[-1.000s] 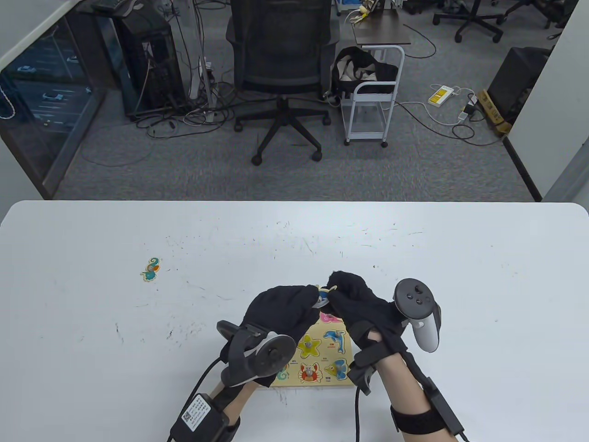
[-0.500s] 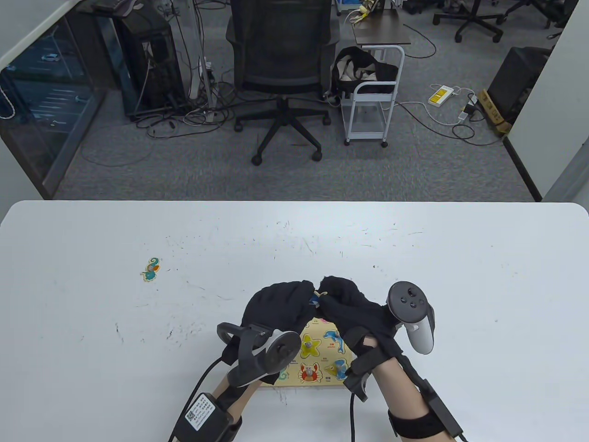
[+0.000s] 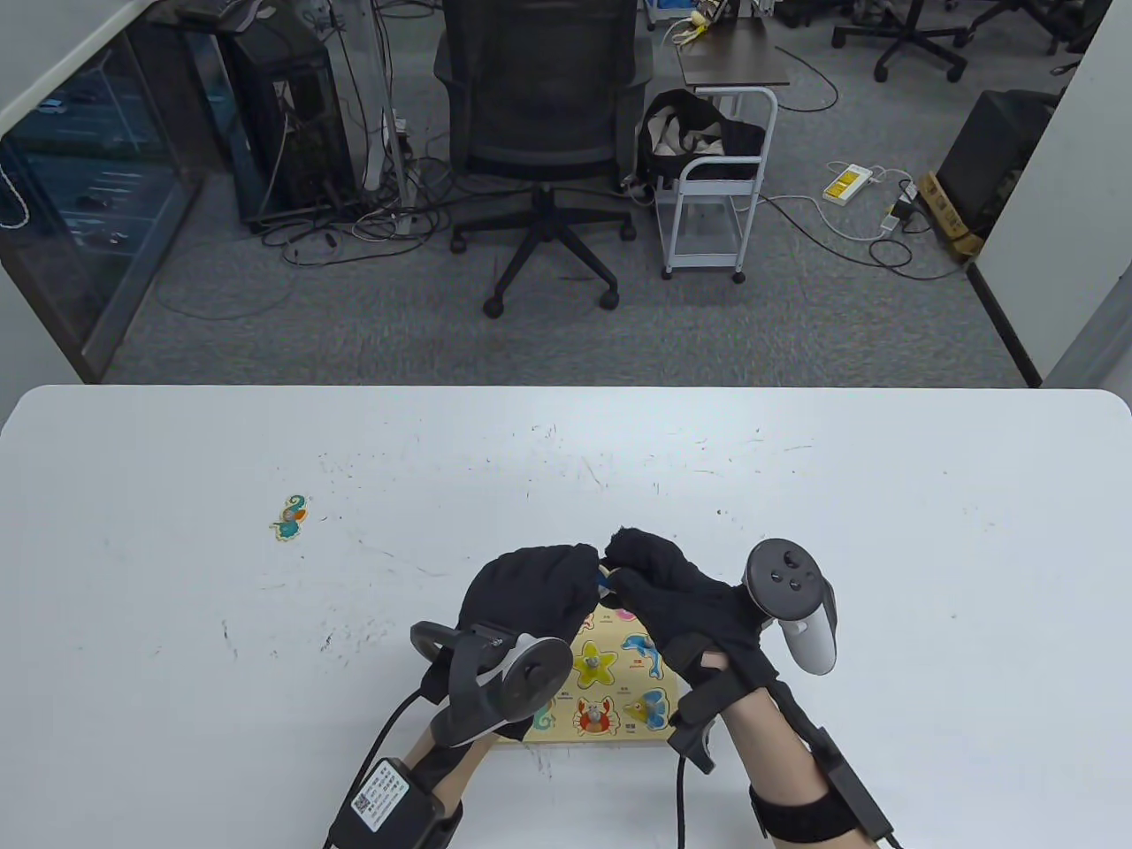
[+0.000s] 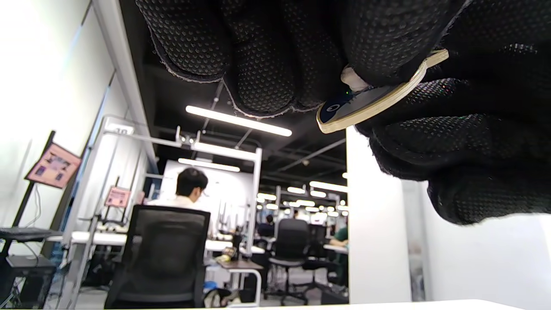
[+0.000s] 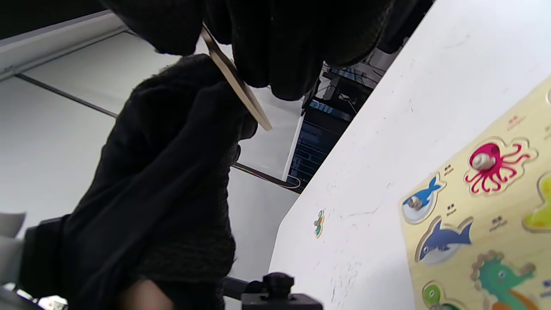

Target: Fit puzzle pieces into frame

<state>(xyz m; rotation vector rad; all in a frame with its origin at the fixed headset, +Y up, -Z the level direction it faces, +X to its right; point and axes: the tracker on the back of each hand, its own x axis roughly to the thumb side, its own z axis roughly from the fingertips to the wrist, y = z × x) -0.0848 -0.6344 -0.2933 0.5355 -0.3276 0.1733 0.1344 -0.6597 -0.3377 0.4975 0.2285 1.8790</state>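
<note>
Your fingers (image 4: 267, 56) on both hands are curled in tight, and between them they pinch one thin wooden puzzle piece (image 4: 370, 101). On your left hand (image 3: 531, 597) the fingertips bunch around the piece's small peg; the left wrist view shows its blue painted face and pale plywood edge tilted, poking out below the glove. Your right hand (image 3: 659, 584) meets the left at the fingertips, and in the right wrist view its fingers clamp the same piece (image 5: 234, 82) edge-on from above. Neither hand has any slack: both grips are narrow and closed on the piece.

You hold the piece in the air above the far edge of the puzzle frame (image 3: 610, 690), not touching it. The frame lies flat on the white worktop (image 3: 884, 531) just beneath your wrists, partly hidden by them. Pieces already seated in it include a yellow starfish (image 3: 594, 663), a blue dolphin (image 3: 643, 650), a red crab (image 3: 594, 715), a pink octopus (image 5: 490, 165), a small blue fish (image 5: 419, 200), a dark blue shark (image 5: 439, 243) and a green seahorse (image 5: 501, 275).

Another loose piece, a teal and orange seahorse shape (image 3: 290, 517), lies flat on the worktop well to your left, apart from frame and hands.
</note>
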